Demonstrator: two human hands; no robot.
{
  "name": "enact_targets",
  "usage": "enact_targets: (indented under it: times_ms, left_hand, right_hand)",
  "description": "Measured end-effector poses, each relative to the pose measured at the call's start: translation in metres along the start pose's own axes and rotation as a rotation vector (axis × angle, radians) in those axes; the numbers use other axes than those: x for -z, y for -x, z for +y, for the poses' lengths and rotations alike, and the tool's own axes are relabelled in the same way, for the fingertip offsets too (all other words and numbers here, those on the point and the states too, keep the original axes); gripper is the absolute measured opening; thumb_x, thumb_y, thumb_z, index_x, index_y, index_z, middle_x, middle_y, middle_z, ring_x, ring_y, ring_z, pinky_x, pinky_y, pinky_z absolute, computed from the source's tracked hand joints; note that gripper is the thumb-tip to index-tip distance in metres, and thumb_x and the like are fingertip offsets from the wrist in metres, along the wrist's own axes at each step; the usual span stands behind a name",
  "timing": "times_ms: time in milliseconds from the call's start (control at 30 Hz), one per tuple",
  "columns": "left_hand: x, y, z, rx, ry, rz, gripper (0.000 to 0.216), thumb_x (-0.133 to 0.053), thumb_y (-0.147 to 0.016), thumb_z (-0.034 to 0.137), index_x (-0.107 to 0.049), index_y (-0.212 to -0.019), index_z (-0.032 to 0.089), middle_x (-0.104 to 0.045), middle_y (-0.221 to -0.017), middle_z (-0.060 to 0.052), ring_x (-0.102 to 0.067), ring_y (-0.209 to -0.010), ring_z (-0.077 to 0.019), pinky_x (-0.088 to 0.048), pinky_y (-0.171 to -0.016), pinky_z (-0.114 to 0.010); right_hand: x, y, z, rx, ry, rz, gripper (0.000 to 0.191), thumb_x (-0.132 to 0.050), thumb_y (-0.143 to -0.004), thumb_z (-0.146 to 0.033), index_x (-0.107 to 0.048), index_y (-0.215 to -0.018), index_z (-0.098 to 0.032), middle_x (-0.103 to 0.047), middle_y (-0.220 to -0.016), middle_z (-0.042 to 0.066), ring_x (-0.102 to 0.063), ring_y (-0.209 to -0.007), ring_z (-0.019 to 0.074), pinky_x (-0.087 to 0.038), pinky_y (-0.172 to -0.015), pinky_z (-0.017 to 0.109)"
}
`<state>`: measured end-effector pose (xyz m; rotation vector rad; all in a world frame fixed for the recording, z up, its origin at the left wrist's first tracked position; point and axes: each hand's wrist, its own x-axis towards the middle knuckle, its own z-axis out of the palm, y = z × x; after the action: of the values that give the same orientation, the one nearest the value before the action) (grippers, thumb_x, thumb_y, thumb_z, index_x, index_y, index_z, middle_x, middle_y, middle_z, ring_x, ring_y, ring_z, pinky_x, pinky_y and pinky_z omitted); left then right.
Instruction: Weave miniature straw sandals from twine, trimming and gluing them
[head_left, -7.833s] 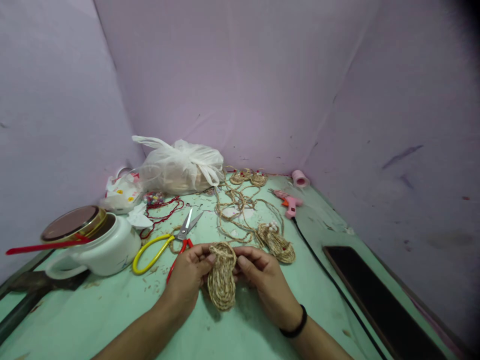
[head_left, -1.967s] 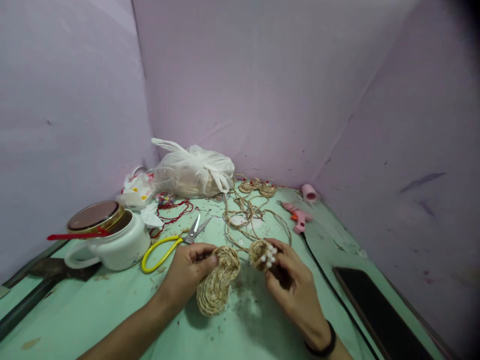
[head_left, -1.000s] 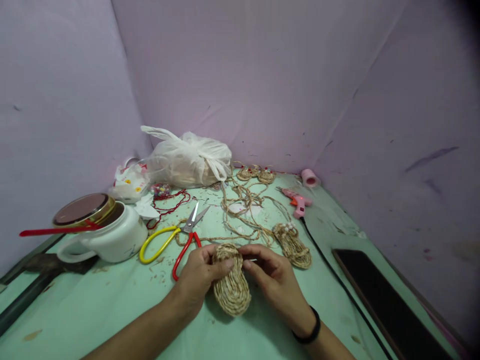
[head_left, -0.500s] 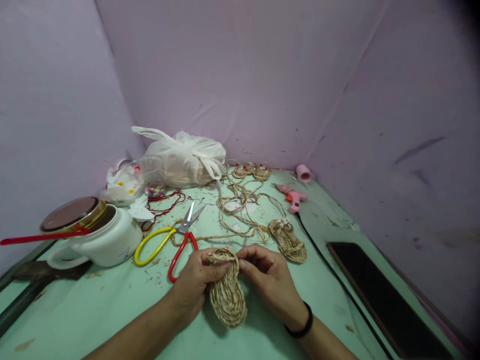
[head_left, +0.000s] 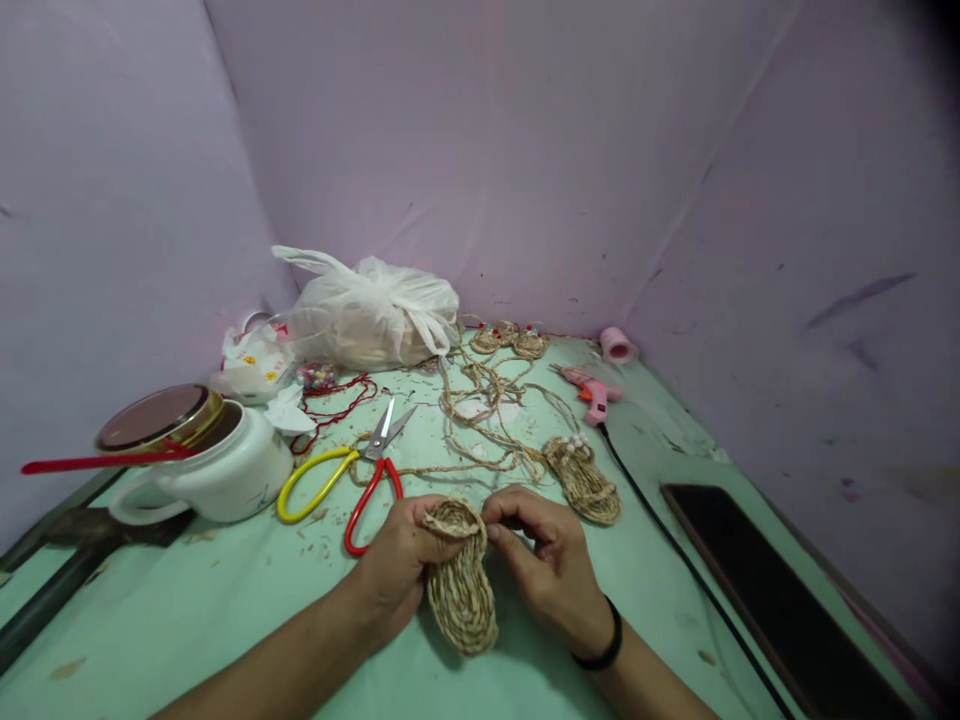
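The left hand (head_left: pixel 399 562) is gripping a small straw slipper (head_left: pixel 461 602), with its thumb poking in under the strap (head_left: pixel 454 512). The slipper is sitting just to the right of that hand, in between the two hands. Its long way is running from the strap end, up by the fingers, back toward the person, and the near end is leaning a little to the right. The right hand (head_left: pixel 549 556) is bending its finger and thumb close together at the slipper's right edge, by the strap. Whether they are pinching a bit of it is too small to tell. Another slipper (head_left: pixel 583 484) is lying on the counter (head_left: pixel 517 685), just past the right hand. Scissors (head_left: pixel 376 452) are lying open past the left hand.
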<state>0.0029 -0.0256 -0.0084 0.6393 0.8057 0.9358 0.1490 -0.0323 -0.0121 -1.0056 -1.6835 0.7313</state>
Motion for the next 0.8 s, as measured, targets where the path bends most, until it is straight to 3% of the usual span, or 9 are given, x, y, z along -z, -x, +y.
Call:
enact_targets:
  times_ms: [533, 800]
  left_hand:
    - [-0.003, 0.000, -0.001, -0.053, -0.014, 0.068, 0.014, -0.069, -0.047, 0.010, -0.059, -0.057, 0.012, -0.054, -0.049, 0.002, -0.046, -0.047, -0.0084, -0.034, -0.048, -0.020]
    - [-0.002, 0.002, -0.001, -0.037, -0.024, 0.019, 0.010, -0.064, -0.045, 0.006, -0.058, -0.052, 0.011, -0.052, -0.045, 0.003, -0.042, -0.044, -0.0063, -0.030, -0.045, -0.018]
  right_hand:
    - [0.001, 0.000, -0.001, 0.050, 0.081, -0.001, 0.015, -0.051, -0.074, -0.012, -0.058, -0.062, -0.018, -0.057, -0.057, 0.001, -0.052, -0.055, 0.0138, -0.040, -0.054, 0.025]
    - [0.011, -0.005, 0.000, 0.202, 0.117, -0.151, 0.020, -0.044, -0.076, -0.009, -0.059, -0.067, -0.019, -0.060, -0.063, 0.003, -0.056, -0.061, 0.0153, -0.044, -0.058, 0.026]
